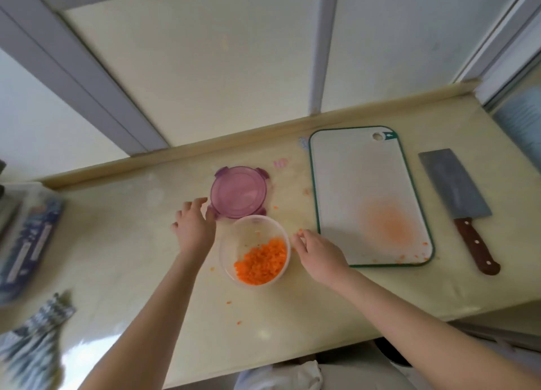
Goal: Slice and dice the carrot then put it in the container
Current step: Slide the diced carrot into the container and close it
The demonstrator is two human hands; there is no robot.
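On the pale yellow countertop (131, 257), seen from above and in front of the person: a clear round container (231, 243) stands near the front centre, holding a heap of diced carrot (262, 262) banked against its near-right wall. Just behind it, and touching or nearly touching its rim, lies a purple snap-lock lid (238, 192), flat on the counter.

The left hand (194, 225) is beside the container's left rim, fingers loosely extended and apart, gripping nothing; the thumb tip reaches the lid's near-left edge, though contact cannot be confirmed. The right hand (317, 249) is just right of the container, its fingertips (298, 238) bunched together beside the rim. A small orange carrot bit (300, 230) sits at those tips; whether it is pinched cannot be told.

To the right lies a white cutting board (351, 178) with a green border, its hanging hole at the far corner. An orange stain (390, 225) marks its near half, and a few crumbs lie along its near edge. Right of the board, apart from it, a cleaver (456, 184) lies flat, its brown riveted handle toward the person.

Stray carrot pieces (228, 302) dot the counter in front of the container. At far left, blurred: a blue package (29, 243) and a patterned cloth (35, 340).
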